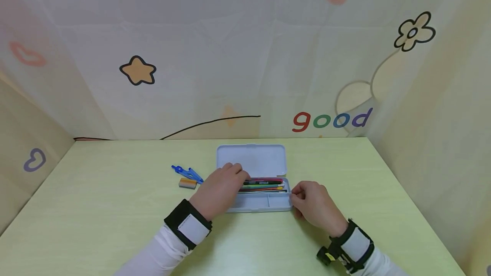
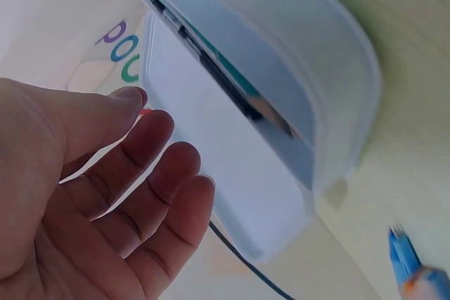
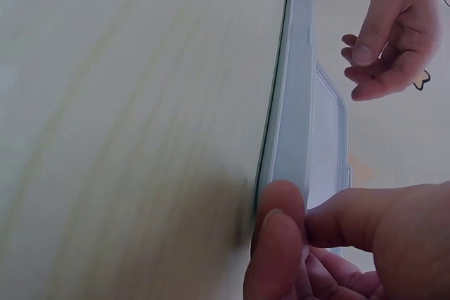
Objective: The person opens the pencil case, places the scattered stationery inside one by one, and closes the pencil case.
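Observation:
A pale blue pencil case (image 1: pixel 251 202) lies on the table with its lid (image 1: pixel 261 159) swung back. Pencils and pens (image 1: pixel 264 185) lie side by side in its rear compartment; the front part has a divider. My right hand (image 1: pixel 316 205) pinches the case's right end between thumb and fingers, as the right wrist view shows close up. Over the left part of the case hovers my left hand (image 1: pixel 222 186), hiding that end in the head view. In the left wrist view its fingers (image 2: pixel 186 159) are loosely bent, with nothing held between them and the thumb.
Left of the case lie a blue drawing compass (image 1: pixel 188 173) and a small orange and grey block (image 1: pixel 187 183), close to each other. Behind the table (image 1: pixel 96 199) hangs a printed curtain (image 1: pixel 184 20), with more cloth along both sides.

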